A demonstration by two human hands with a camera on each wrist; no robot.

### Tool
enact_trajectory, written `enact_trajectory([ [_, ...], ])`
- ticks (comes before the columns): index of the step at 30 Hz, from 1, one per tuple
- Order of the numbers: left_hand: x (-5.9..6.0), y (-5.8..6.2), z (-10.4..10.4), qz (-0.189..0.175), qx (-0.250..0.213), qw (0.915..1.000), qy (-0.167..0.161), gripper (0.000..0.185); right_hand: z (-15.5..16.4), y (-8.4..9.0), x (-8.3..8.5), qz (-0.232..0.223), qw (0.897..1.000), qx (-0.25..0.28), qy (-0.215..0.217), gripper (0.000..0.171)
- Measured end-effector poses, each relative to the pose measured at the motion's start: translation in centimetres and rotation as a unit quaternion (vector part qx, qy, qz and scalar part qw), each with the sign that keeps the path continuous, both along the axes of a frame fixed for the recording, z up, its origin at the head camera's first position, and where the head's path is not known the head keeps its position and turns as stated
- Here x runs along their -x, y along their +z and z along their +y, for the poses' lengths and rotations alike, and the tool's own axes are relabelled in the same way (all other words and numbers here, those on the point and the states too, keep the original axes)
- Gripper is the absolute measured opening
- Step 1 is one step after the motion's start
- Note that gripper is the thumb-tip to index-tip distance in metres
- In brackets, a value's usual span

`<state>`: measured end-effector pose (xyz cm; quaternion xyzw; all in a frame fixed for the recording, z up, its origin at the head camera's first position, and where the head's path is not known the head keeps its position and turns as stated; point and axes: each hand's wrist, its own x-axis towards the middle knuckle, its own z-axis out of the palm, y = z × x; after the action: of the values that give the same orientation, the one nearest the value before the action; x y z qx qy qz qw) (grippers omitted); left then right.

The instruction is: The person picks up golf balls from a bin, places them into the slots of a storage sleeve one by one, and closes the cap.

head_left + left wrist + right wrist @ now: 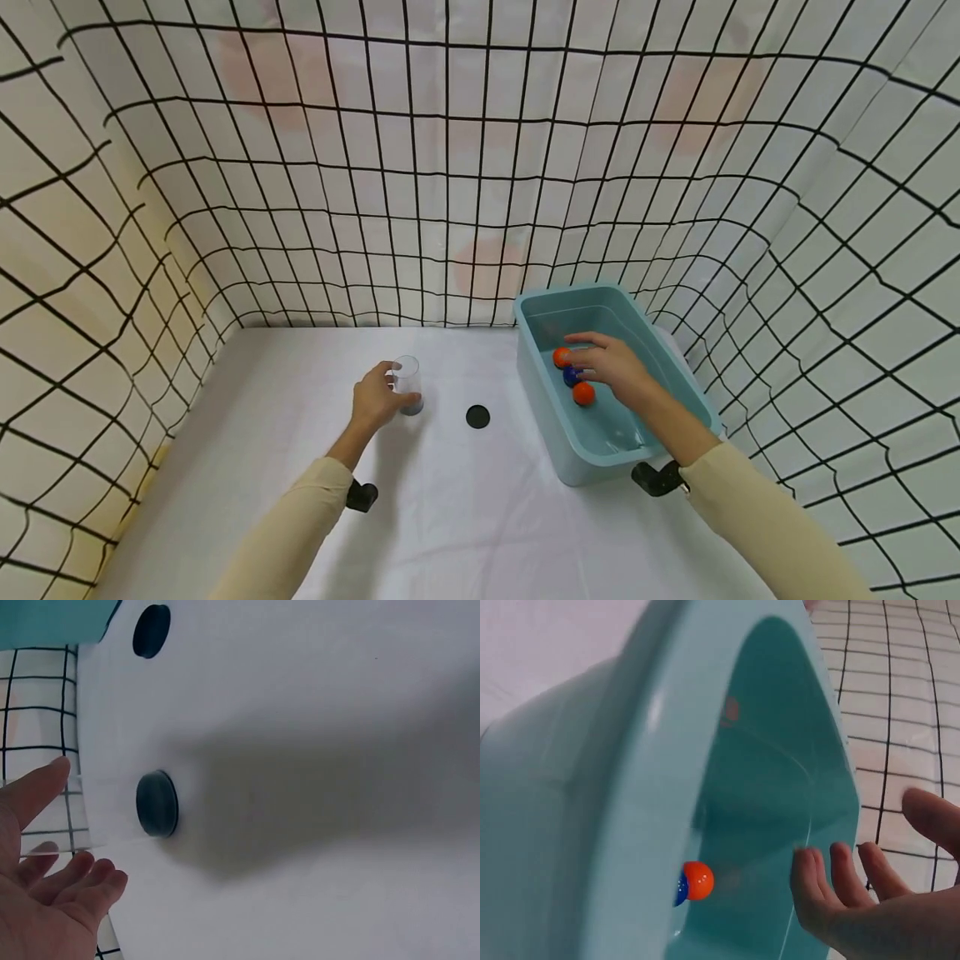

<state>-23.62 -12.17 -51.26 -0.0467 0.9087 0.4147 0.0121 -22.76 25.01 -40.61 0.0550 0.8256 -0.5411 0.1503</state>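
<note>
**Balls in the tub, cup steadied beside it**

Balls float in the teal tub (540,392) at the table's right: two orange balls (583,393) and a blue ball (572,376). Our right hand (611,367) hovers over them, fingers loosely spread and gripping nothing. Our left hand (377,398) curls around a clear plastic cup (407,383), upright on the white tablecloth (465,517), likely to steady it. A black disc (477,417) lies between cup and tub. Black-gridded white curtains (450,167) enclose the table.

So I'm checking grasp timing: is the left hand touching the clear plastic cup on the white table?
Touching. The head view shows the left hand wrapped round the clear plastic cup, with no gap visible.
</note>
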Motion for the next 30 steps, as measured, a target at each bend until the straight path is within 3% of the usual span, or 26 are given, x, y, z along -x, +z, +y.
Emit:
enact_trajectory([
  [9, -0.2, -0.3, 0.2, 0.027, 0.005, 0.9994, 0.021, 0.051, 0.7, 0.2, 1.5, -0.069, 0.996, 0.05, -0.016, 0.057],
  [16, 0.0, 0.1, 0.1, 0.032, 0.006, 0.9991, 0.027, 0.045, 1.8, 0.3, 2.3, -0.09, 0.993, 0.073, -0.023, 0.066],
  [21, 0.5, 1.0, 0.0, 0.039, 0.017, 0.9989, 0.018, 0.041, 2.9, 0.4, 2.9, -0.092, 0.992, 0.088, -0.024, 0.067],
  [30, 0.7, 3.9, -0.1, 0.045, 0.011, 0.9989, -0.002, 0.053, 3.8, 0.3, 4.4, -0.114, 0.988, 0.085, -0.06, 0.068],
])
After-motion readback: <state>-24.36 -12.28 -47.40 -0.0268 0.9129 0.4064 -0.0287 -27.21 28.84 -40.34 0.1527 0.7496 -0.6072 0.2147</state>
